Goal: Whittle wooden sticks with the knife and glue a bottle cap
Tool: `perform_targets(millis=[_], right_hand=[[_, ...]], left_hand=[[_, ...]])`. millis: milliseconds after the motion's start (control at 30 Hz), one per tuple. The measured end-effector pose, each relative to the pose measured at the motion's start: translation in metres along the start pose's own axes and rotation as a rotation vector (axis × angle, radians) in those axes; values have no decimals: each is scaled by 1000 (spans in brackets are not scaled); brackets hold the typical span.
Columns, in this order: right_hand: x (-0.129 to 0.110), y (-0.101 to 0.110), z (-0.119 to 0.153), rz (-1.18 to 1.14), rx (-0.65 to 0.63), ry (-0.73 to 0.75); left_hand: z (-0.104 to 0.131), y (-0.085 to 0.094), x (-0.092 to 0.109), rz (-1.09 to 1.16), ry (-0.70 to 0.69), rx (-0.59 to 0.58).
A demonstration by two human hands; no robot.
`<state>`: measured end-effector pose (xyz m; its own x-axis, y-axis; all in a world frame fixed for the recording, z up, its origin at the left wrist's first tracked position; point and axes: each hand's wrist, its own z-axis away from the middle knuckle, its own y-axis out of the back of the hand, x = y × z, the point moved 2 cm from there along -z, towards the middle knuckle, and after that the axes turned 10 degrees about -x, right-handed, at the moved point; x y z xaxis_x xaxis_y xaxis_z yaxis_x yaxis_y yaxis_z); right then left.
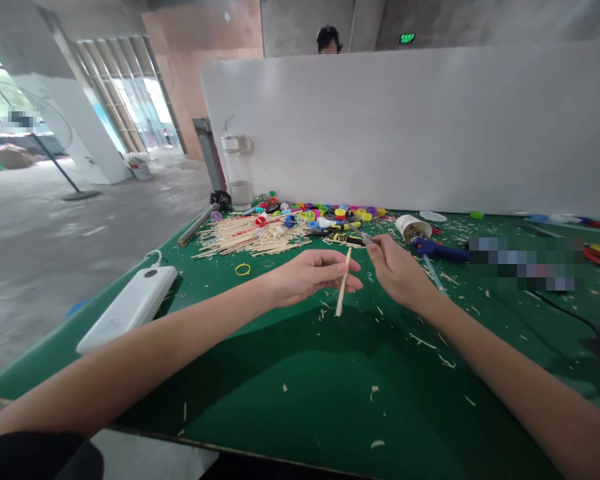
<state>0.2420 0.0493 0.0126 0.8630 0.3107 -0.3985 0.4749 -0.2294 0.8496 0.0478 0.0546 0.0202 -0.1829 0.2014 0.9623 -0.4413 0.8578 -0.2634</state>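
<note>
Wood shavings [433, 343] are littering the green desk [300, 400] as the left hand [310, 275] is pinching a wooden stick [343, 283]; at three o'clock, the right hand [397, 270] is gripping a small blade [361, 233]. Bottle caps [330, 215] are lying at twelve o'clock.

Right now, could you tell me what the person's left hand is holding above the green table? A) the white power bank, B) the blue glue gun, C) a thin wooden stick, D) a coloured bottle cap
C: the left hand pinches a thin wooden stick upright, while the white power bank and blue glue gun lie on the green table.
</note>
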Motion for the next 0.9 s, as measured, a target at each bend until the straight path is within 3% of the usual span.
perform_targets(millis=[367, 567, 767, 900], right_hand=[[1, 0, 3, -258, 45, -39], [6, -2, 2, -322, 64, -68], [8, -4, -2, -693, 104, -85], [2, -4, -2, -789, 96, -97]], left_hand=[[-1, 16, 6, -108, -159, 251], [0, 20, 6, -50, -181, 264], [-1, 18, 2, 64, -175, 221], [-1, 20, -3, -7, -167, 270]])
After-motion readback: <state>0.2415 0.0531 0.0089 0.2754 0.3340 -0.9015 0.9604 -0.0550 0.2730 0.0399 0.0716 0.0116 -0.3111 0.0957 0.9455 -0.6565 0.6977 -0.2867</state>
